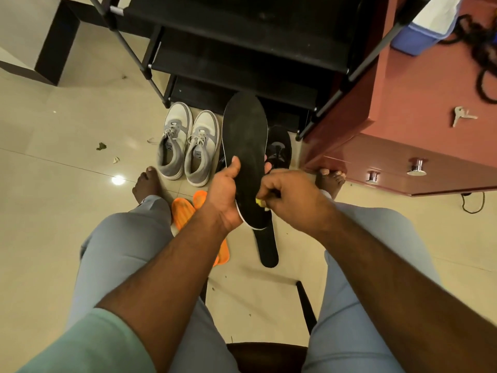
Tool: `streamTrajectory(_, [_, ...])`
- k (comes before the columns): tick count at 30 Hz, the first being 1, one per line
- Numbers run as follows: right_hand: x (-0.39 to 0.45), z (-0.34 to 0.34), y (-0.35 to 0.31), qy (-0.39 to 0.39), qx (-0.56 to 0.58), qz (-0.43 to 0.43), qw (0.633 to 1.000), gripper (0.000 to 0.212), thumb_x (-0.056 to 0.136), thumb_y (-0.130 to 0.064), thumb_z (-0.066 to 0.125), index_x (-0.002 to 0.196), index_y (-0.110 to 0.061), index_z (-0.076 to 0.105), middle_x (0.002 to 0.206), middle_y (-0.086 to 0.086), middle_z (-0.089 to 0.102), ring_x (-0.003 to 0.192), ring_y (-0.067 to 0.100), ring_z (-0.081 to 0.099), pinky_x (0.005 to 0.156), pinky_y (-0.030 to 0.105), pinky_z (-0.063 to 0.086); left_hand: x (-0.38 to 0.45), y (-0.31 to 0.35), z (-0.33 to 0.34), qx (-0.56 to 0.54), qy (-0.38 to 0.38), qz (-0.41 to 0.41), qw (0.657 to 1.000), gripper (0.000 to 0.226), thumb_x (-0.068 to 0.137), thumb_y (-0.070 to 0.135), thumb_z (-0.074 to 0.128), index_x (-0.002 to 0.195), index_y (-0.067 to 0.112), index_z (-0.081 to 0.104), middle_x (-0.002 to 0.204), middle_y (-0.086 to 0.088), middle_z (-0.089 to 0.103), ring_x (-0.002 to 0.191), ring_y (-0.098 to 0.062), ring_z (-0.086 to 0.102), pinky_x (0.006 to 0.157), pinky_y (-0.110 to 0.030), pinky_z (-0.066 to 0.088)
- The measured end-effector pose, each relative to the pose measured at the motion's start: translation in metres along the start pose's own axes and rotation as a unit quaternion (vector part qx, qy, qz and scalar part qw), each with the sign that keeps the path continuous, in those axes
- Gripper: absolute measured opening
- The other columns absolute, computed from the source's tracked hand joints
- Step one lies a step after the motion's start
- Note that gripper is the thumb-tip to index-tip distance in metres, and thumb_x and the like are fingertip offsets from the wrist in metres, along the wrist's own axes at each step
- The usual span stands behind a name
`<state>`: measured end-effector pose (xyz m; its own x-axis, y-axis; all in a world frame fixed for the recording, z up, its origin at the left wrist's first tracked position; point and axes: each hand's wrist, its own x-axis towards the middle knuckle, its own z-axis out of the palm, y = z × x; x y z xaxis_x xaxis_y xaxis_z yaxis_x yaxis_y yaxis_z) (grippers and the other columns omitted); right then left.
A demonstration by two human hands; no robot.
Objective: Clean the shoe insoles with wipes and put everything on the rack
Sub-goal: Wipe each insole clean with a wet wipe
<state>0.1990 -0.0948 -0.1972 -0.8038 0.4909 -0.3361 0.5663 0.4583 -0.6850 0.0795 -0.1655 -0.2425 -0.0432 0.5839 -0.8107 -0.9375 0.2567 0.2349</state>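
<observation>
My left hand (224, 192) grips a black insole (246, 141) near its heel, thumb on top, holding it up with the toe pointing toward the black shoe rack (242, 49). My right hand (285, 192) pinches a small yellow wipe (260, 202) against the heel end of that insole. A second black insole (267, 249) lies on the floor below my hands. Two orange insoles (185, 211) lie on the floor to the left, partly hidden by my left arm.
A pair of grey and white sneakers (188, 144) stands on the tiled floor before the rack. A black shoe (279, 149) sits behind the held insole. A reddish dresser (403, 130) with keys on top is at right. My bare feet flank the shoes.
</observation>
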Motion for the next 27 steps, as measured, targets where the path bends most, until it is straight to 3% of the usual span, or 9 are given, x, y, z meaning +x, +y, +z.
streamTrajectory(3, [0.021, -0.005, 0.008, 0.102, -0.028, 0.015, 0.994, 0.016, 0.079, 0.008, 0.063, 0.083, -0.007, 0.068, 0.087, 0.006, 0.059, 0.081, 0.016, 0.056, 0.074, 0.029, 0.049, -0.004, -0.009, 0.007, 0.014, -0.037, -0.005, 0.999, 0.051, 0.103, 0.047, 0.036, 0.128, 0.009, 0.061, 0.117, -0.016, 0.067, 0.107, -0.031, 0.065, 0.098, -0.049, 0.049])
streamTrajectory(5, [0.032, -0.008, 0.01, 0.143, -0.014, 0.036, 0.989, 0.018, 0.08, 0.006, 0.063, 0.083, -0.011, 0.067, 0.086, 0.001, 0.057, 0.08, 0.014, 0.055, 0.073, 0.029, 0.05, -0.007, -0.011, 0.011, 0.009, -0.051, -0.009, 0.999, 0.051, 0.103, 0.047, 0.036, 0.129, 0.011, 0.06, 0.117, -0.017, 0.065, 0.112, -0.033, 0.058, 0.106, -0.051, 0.04])
streamTrajectory(7, [0.025, -0.006, 0.005, 0.101, 0.036, 0.048, 0.993, 0.021, 0.08, 0.005, 0.064, 0.081, -0.015, 0.066, 0.085, -0.003, 0.059, 0.078, 0.011, 0.058, 0.074, 0.029, 0.053, -0.006, -0.005, 0.009, 0.0, -0.053, -0.002, 0.999, 0.053, 0.103, 0.049, 0.033, 0.125, 0.011, 0.062, 0.113, -0.015, 0.069, 0.103, -0.031, 0.066, 0.098, -0.049, 0.047])
streamTrajectory(11, [-0.012, 0.003, -0.01, -0.069, 0.116, 0.065, 0.989, 0.025, 0.078, 0.001, 0.07, 0.074, -0.024, 0.066, 0.08, -0.011, 0.064, 0.08, 0.006, 0.062, 0.076, 0.026, 0.054, 0.0, 0.006, 0.002, -0.026, -0.038, 0.001, 0.999, 0.066, 0.101, 0.058, 0.029, 0.134, 0.009, 0.058, 0.106, -0.012, 0.068, 0.092, -0.023, 0.067, 0.089, -0.042, 0.05])
streamTrajectory(14, [-0.005, 0.008, -0.01, 0.008, 0.177, 0.054, 0.983, 0.026, 0.076, 0.003, 0.072, 0.073, -0.023, 0.068, 0.077, -0.011, 0.066, 0.077, 0.008, 0.064, 0.075, 0.025, 0.054, 0.0, 0.0, 0.005, -0.019, -0.044, 0.002, 0.999, 0.072, 0.096, 0.066, 0.031, 0.127, 0.009, 0.061, 0.102, -0.012, 0.068, 0.091, -0.026, 0.069, 0.084, -0.042, 0.052])
streamTrajectory(16, [0.007, 0.008, -0.01, 0.071, 0.208, 0.059, 0.974, 0.019, 0.077, 0.003, 0.072, 0.077, -0.016, 0.069, 0.077, -0.009, 0.067, 0.078, 0.007, 0.065, 0.077, 0.023, 0.054, -0.002, -0.006, 0.006, -0.029, -0.067, 0.001, 0.997, 0.077, 0.091, 0.072, 0.034, 0.119, 0.008, 0.065, 0.107, -0.016, 0.07, 0.1, -0.03, 0.07, 0.09, -0.044, 0.053])
streamTrajectory(18, [0.01, 0.005, -0.011, 0.049, 0.229, 0.055, 0.971, 0.013, 0.077, 0.002, 0.072, 0.079, -0.011, 0.07, 0.078, -0.004, 0.069, 0.078, 0.009, 0.066, 0.078, 0.024, 0.055, -0.004, -0.007, 0.008, -0.041, -0.084, 0.003, 0.996, 0.083, 0.087, 0.078, 0.033, 0.114, 0.008, 0.069, 0.111, -0.016, 0.07, 0.104, -0.031, 0.069, 0.093, -0.044, 0.055])
streamTrajectory(21, [-0.004, 0.007, -0.012, -0.022, 0.241, 0.037, 0.97, 0.011, 0.075, 0.001, 0.074, 0.081, -0.008, 0.07, 0.081, 0.004, 0.071, 0.081, 0.017, 0.067, 0.08, 0.033, 0.056, -0.001, 0.001, 0.004, -0.036, -0.068, -0.014, 0.997, 0.092, 0.087, 0.08, 0.029, 0.119, 0.003, 0.065, 0.101, -0.016, 0.069, 0.09, -0.03, 0.071, 0.079, -0.044, 0.061])
streamTrajectory(27, [0.016, 0.009, -0.013, 0.1, 0.197, 0.042, 0.974, 0.019, 0.077, -0.001, 0.073, 0.076, -0.02, 0.068, 0.076, -0.016, 0.065, 0.078, 0.0, 0.062, 0.078, 0.021, 0.051, -0.007, -0.011, 0.009, -0.042, -0.084, -0.032, 0.995, 0.077, 0.092, 0.069, 0.036, 0.132, 0.007, 0.058, 0.118, -0.018, 0.065, 0.109, -0.032, 0.066, 0.092, -0.043, 0.055])
